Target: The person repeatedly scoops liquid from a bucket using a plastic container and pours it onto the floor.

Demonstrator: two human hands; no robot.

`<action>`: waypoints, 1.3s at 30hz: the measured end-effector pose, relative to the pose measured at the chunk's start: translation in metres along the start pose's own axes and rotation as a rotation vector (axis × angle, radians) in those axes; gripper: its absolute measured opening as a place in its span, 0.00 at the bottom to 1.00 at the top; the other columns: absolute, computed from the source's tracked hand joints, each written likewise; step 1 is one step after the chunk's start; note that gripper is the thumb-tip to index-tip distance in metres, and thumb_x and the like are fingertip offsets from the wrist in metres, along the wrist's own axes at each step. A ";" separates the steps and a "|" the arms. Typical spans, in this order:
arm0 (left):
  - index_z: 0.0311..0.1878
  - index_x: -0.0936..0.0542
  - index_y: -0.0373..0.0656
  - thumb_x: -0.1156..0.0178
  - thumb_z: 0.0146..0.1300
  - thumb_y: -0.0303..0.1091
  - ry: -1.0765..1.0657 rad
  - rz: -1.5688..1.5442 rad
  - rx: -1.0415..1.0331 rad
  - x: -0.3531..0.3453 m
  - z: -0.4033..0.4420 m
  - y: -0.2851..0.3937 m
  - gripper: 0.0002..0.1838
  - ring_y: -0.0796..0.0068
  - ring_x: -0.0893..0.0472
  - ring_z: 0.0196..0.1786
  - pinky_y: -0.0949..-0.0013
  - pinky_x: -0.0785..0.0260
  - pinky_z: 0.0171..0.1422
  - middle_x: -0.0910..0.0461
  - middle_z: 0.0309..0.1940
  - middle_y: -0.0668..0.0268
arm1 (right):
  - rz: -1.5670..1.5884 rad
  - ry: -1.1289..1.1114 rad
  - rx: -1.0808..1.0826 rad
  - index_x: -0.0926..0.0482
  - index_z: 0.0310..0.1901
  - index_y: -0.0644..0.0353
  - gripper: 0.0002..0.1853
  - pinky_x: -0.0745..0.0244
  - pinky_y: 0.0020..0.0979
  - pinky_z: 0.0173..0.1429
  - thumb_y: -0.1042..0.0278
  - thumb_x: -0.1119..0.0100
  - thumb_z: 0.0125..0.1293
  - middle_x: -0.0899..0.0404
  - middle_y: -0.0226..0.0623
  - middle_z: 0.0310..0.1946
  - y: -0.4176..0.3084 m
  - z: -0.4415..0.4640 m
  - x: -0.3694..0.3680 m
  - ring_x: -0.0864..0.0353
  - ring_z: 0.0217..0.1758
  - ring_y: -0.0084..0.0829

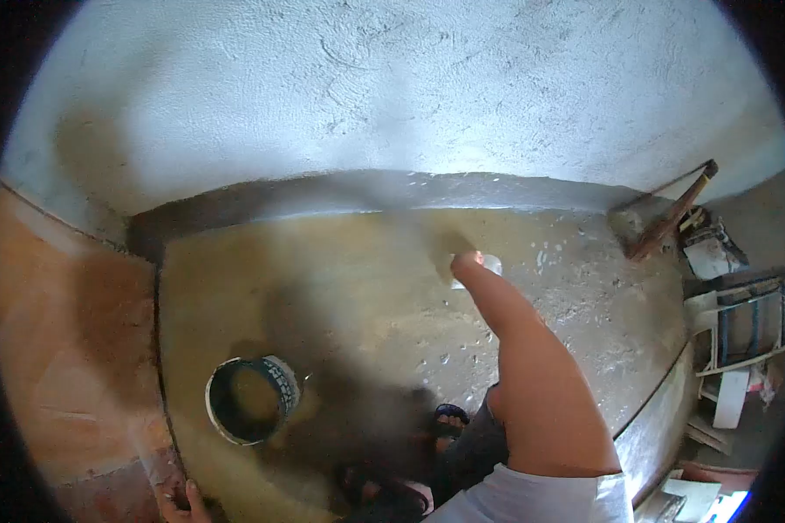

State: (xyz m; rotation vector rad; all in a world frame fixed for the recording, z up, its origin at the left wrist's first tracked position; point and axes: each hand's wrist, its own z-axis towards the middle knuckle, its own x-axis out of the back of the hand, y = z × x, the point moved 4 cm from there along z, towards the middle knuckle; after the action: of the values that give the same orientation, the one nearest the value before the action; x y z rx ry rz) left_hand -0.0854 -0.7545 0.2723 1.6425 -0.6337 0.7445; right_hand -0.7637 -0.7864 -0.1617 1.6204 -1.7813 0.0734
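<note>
My right arm reaches forward over the wet floor [358, 253]. At its end my right hand [468, 259] is closed on a small white object [494, 264], low over or against the floor; its exact kind is hard to make out. My left hand [183, 507] shows only partly at the lower left edge, fingers apart, with nothing visible between them. A dark bucket [286, 383] with a pale rim and printed side stands on the floor between my two hands, left of my feet.
A rough white wall [392, 87] rises ahead, with a grey band [515, 189] along its base. At right are a wooden piece [676, 213] leaning near the wall and a chair-like frame [750, 327]. My sandalled foot [449, 421] is below. Orange-brown flooring [70, 349] lies left.
</note>
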 end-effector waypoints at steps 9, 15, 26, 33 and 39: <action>0.43 0.27 0.34 0.44 0.60 0.30 0.033 0.141 -0.015 0.007 -0.016 0.006 0.11 0.72 0.30 0.40 0.69 0.38 0.50 0.27 0.37 0.61 | 0.600 0.629 0.450 0.21 0.44 0.53 0.14 0.31 0.45 0.48 0.59 0.46 0.58 0.22 0.40 0.44 -0.152 -0.088 0.179 0.24 0.48 0.41; 0.42 0.27 0.34 0.42 0.56 0.26 0.040 -0.065 0.075 0.003 -0.016 -0.006 0.11 0.71 0.30 0.44 0.69 0.38 0.52 0.27 0.40 0.60 | 0.420 0.578 0.554 0.21 0.40 0.57 0.13 0.31 0.45 0.45 0.59 0.50 0.60 0.22 0.47 0.36 -0.144 -0.137 0.202 0.23 0.43 0.45; 0.40 0.23 0.39 0.38 0.51 0.26 0.096 -0.119 -0.482 -0.022 0.010 0.107 0.12 0.69 0.32 0.31 0.70 0.38 0.37 0.33 0.26 0.64 | 0.269 0.745 0.981 0.22 0.35 0.59 0.17 0.30 0.46 0.41 0.54 0.52 0.62 0.22 0.47 0.28 -0.152 -0.362 0.304 0.23 0.35 0.49; 0.34 0.23 0.35 0.40 0.53 0.33 0.185 -0.224 -0.127 -0.005 0.051 0.078 0.11 0.74 0.32 0.29 0.71 0.39 0.33 0.30 0.25 0.64 | -0.236 0.675 0.980 0.19 0.32 0.57 0.11 0.28 0.44 0.37 0.61 0.49 0.58 0.21 0.43 0.27 -0.266 -0.377 0.298 0.21 0.34 0.43; 0.30 0.23 0.33 0.41 0.54 0.36 0.277 -0.435 -0.049 -0.004 0.084 0.048 0.12 0.80 0.34 0.23 0.73 0.40 0.28 0.30 0.18 0.69 | -0.452 0.671 1.098 0.18 0.30 0.53 0.09 0.27 0.40 0.35 0.65 0.48 0.53 0.20 0.37 0.29 -0.322 -0.445 0.273 0.20 0.33 0.38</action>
State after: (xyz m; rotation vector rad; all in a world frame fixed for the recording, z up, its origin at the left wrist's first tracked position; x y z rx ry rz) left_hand -0.1126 -0.8463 0.2887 1.5245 -0.0890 0.6124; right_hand -0.2617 -0.8681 0.1810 2.2738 -0.7895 1.3924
